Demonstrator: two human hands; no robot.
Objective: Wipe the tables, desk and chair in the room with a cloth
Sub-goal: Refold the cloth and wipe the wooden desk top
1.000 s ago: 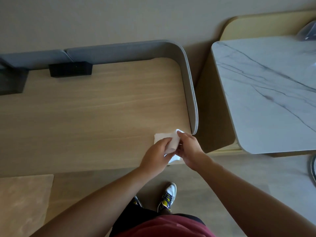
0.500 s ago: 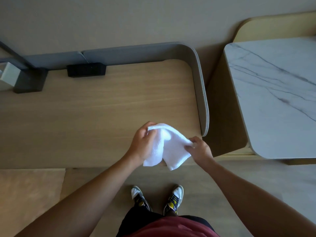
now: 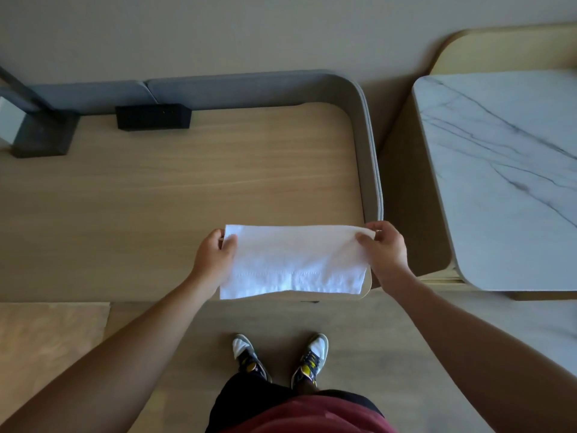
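Note:
A white cloth [image 3: 293, 262] is stretched flat into a wide rectangle over the near right corner of the wooden desk [image 3: 187, 189]. My left hand [image 3: 215, 254] pinches its upper left corner. My right hand [image 3: 385, 245] pinches its upper right corner, close to the end of the desk's grey raised rim [image 3: 370, 145]. The cloth's lower edge hangs over the desk's front edge. A marble-topped table [image 3: 499, 182] stands to the right of the desk.
A black box [image 3: 153, 116] sits at the back of the desk against the rim. A dark lamp base [image 3: 43, 135] stands at the far left. A narrow gap separates desk and marble table. My feet [image 3: 281, 360] stand on the wooden floor below.
The bunched cloth has been pulled open: my hands moved apart, left hand leftward and right hand rightward, spreading it into a flat rectangle.

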